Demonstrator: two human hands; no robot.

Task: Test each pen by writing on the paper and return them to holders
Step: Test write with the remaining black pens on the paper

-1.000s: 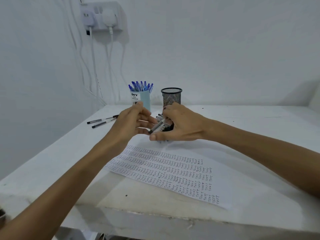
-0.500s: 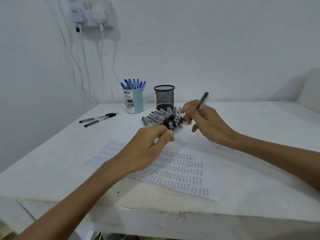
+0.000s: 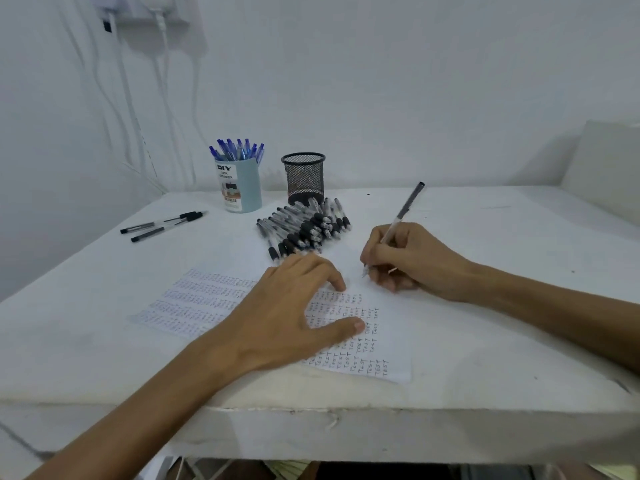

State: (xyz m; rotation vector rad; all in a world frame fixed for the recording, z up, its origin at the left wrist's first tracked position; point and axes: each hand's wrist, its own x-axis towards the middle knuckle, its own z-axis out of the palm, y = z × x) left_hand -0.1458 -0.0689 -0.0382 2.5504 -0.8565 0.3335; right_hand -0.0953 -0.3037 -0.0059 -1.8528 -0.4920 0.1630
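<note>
My right hand (image 3: 412, 261) grips a black pen (image 3: 403, 213) in a writing hold, its tip down on the paper (image 3: 367, 341) near the upper right rows of "TEST" writing. My left hand (image 3: 291, 313) lies flat on the paper with fingers spread, pressing it down. A pile of several black pens (image 3: 304, 226) lies on the table just beyond the paper. Behind the pile stands an empty black mesh holder (image 3: 304, 178). A light blue holder (image 3: 242, 188) to its left is full of several blue pens (image 3: 239, 152).
Two black pens (image 3: 162, 225) lie apart at the left side of the white table (image 3: 502, 341). A wall socket with plugs and hanging cables (image 3: 135, 84) is at the upper left. A white block (image 3: 606, 157) stands at the far right.
My right hand lifted one pen from the pile and brought it down to the paper. My left hand left the pile and flattened onto the sheet. The view tilted downward.
</note>
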